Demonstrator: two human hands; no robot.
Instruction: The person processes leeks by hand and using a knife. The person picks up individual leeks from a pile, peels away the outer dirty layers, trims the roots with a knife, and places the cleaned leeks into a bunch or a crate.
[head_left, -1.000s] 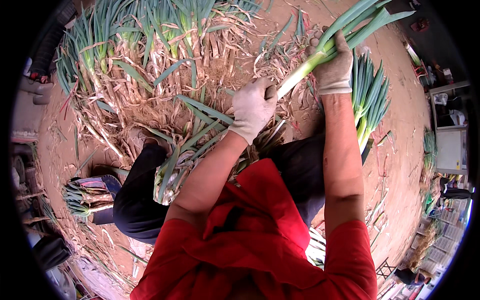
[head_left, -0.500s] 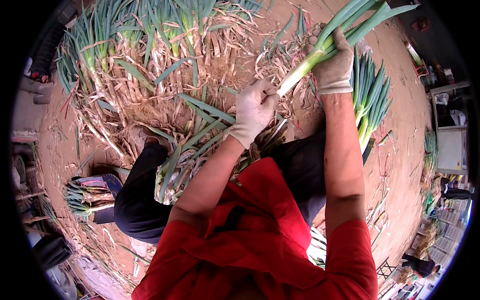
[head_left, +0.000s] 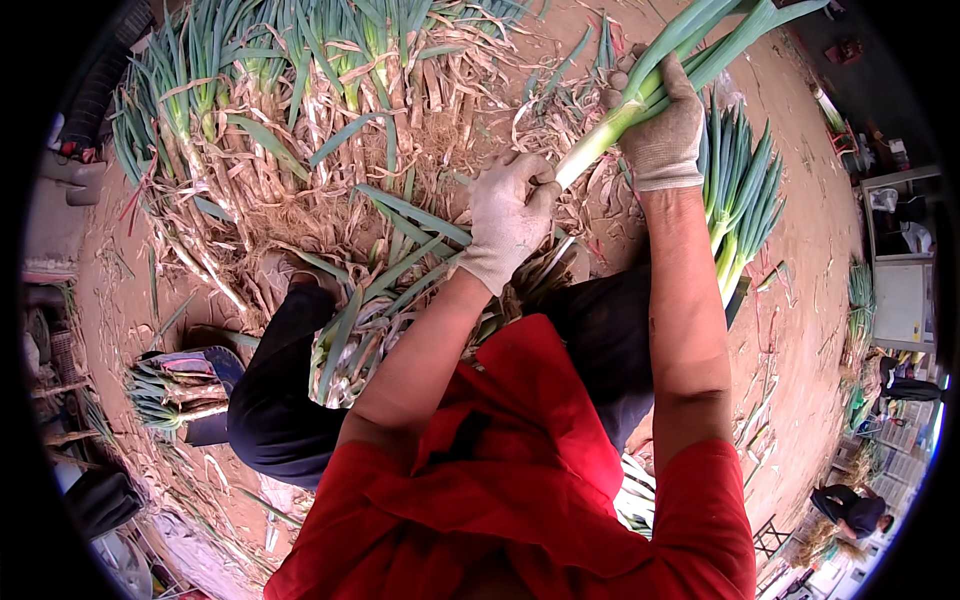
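Observation:
One green onion [head_left: 602, 138] with a clean white stem and long green leaves stretches between my hands. My right hand [head_left: 664, 138], in a pale knitted glove, is closed round it where the leaves begin. My left hand [head_left: 512, 215], gloved too, pinches the lower end of the white stem; the root end is hidden in its fingers. Beneath the left arm, loose green leaves and peeled husks [head_left: 385, 275] lie over the ground and by my legs. Right of my right forearm rests a bundle of cleaned green onions [head_left: 738, 200].
A large heap of unpeeled green onions [head_left: 300, 120] with dry husks and roots covers the upper left. A smaller bunch [head_left: 175, 390] lies by my left knee. A metal cabinet [head_left: 902, 300] stands at the far right; another person [head_left: 852, 510] bends over at the lower right.
The green onion and my right hand have shifted very slightly left, with both grips kept. The person at the lower right has changed posture.

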